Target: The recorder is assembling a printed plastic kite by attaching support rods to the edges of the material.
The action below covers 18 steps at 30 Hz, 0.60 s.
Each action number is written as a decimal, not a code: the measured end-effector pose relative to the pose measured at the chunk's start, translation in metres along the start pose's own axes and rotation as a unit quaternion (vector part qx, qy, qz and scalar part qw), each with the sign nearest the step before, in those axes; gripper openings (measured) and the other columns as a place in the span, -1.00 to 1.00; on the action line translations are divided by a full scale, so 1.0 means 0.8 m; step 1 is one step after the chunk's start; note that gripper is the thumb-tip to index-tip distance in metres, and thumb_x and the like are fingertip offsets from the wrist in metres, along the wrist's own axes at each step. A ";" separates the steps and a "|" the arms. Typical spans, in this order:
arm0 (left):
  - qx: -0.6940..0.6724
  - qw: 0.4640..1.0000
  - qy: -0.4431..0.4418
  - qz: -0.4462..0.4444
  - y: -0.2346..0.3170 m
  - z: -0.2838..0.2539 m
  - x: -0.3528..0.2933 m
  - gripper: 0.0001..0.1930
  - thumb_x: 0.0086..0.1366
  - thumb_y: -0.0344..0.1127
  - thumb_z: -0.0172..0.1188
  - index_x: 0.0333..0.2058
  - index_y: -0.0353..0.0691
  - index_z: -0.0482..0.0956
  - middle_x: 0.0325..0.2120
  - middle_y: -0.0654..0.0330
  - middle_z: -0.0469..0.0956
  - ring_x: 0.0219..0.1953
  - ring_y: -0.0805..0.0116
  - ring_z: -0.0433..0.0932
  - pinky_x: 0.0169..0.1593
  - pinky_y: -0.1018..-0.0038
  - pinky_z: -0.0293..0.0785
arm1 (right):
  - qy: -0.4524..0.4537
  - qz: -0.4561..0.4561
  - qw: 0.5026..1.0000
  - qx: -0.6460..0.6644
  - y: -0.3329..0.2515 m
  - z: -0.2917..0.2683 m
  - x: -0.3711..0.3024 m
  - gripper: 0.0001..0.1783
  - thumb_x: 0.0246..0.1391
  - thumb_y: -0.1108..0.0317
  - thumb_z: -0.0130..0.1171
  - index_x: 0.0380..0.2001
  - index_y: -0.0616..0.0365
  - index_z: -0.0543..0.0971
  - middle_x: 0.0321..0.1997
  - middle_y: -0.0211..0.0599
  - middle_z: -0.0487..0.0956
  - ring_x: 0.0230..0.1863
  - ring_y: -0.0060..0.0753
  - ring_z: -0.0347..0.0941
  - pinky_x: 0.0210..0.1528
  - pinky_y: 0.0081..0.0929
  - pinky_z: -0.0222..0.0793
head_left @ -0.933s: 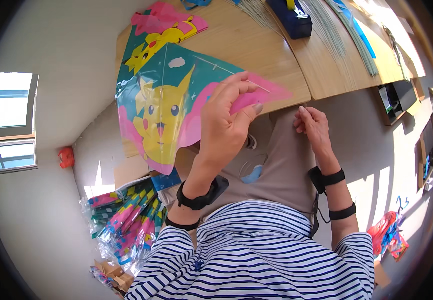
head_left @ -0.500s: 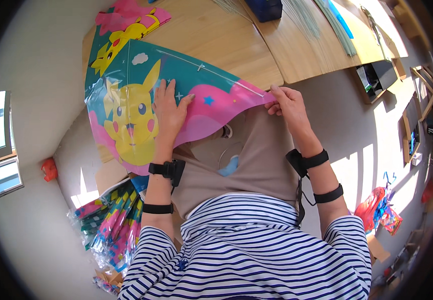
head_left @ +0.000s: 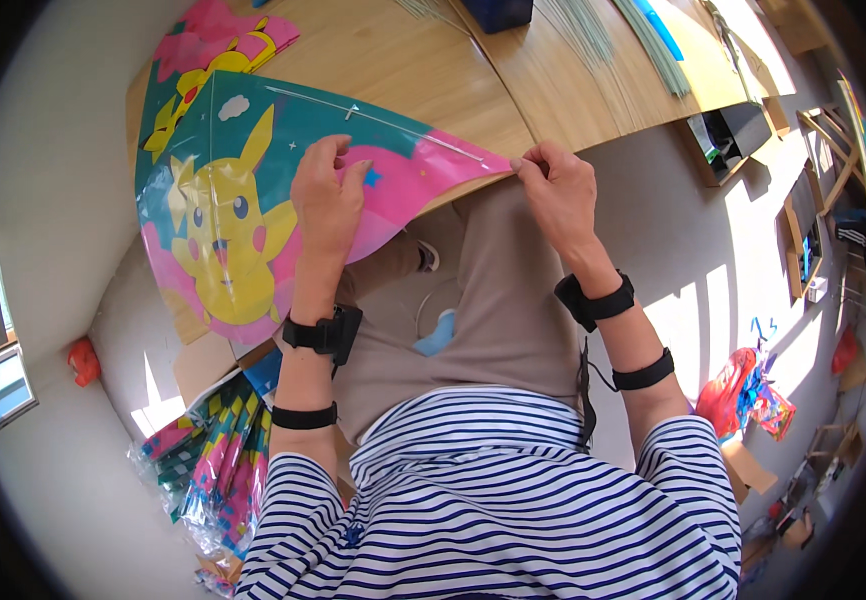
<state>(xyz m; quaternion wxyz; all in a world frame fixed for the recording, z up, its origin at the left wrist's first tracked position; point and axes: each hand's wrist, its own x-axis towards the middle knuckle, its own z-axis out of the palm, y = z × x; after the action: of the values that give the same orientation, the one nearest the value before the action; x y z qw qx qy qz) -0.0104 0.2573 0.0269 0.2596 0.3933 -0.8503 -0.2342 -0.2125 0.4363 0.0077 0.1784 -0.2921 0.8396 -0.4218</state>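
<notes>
Head view: the teal-and-pink kite sheet [head_left: 223,230] lies flat ahead and to the left of the hands, partly on the wooden table [head_left: 403,60] and partly past its near edge, above the lap. Its wide span runs left to right, narrowing to a pink tip that the right hand [head_left: 563,195] pinches between thumb and curled fingers. A thin pale rod [head_left: 378,125] slants along the upper right edge, its lower end just beside that pinch. The left hand [head_left: 328,205] is nearer the printed yellow creature and the middle of the rod; its fingers are bent, the thumb parted from them, with nothing seen in its grasp. Whether it touches the sheet I cannot tell. The left hand and wrist cover part of the print.

A second kite [head_left: 223,50] adjoins the sheet at upper left. Loose thin sticks [head_left: 573,30] and a bundled set of sticks [head_left: 658,50] lie beyond the right hand, well apart from the tip. Wrapped kites [head_left: 218,450] are heaped below the table at left.
</notes>
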 end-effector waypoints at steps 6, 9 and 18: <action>-0.116 0.988 -0.100 0.025 0.083 0.077 -0.001 -0.87 0.12 -0.52 0.29 -0.33 -0.35 0.56 -0.45 0.07 0.57 -0.43 0.22 0.55 -0.30 0.37 0.49 | 0.014 -0.042 0.990 -0.136 0.003 0.024 0.014 -0.85 0.01 0.28 0.26 -0.49 0.11 0.61 -0.46 -0.09 0.63 -0.39 0.02 0.61 -0.32 -0.16 0.50; -0.083 0.990 -0.101 0.043 0.087 0.104 0.002 -0.87 0.09 -0.51 0.28 -0.36 -0.37 0.55 -0.45 0.01 0.57 -0.42 0.17 0.57 -0.32 0.34 0.48 | 0.032 -0.072 0.982 -0.170 0.004 0.029 0.015 -0.86 -0.01 0.30 0.25 -0.52 0.11 0.58 -0.49 -0.09 0.62 -0.40 0.02 0.61 -0.34 -0.15 0.51; 0.007 0.994 -0.101 0.036 0.102 0.126 0.010 -0.85 0.05 -0.40 0.29 -0.44 -0.32 0.53 -0.50 0.00 0.55 -0.42 0.06 0.56 -0.34 0.23 0.45 | 0.047 -0.083 0.980 -0.172 0.010 0.034 0.015 -0.85 -0.03 0.33 0.26 -0.53 0.15 0.54 -0.48 -0.05 0.62 -0.42 0.04 0.62 -0.37 -0.14 0.52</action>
<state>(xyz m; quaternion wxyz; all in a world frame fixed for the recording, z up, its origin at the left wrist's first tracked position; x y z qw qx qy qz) -0.1228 0.3178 0.0022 0.1778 0.3387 -0.8872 -0.2579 -0.2096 0.4158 -0.0150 0.0506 -0.3669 0.8801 -0.2970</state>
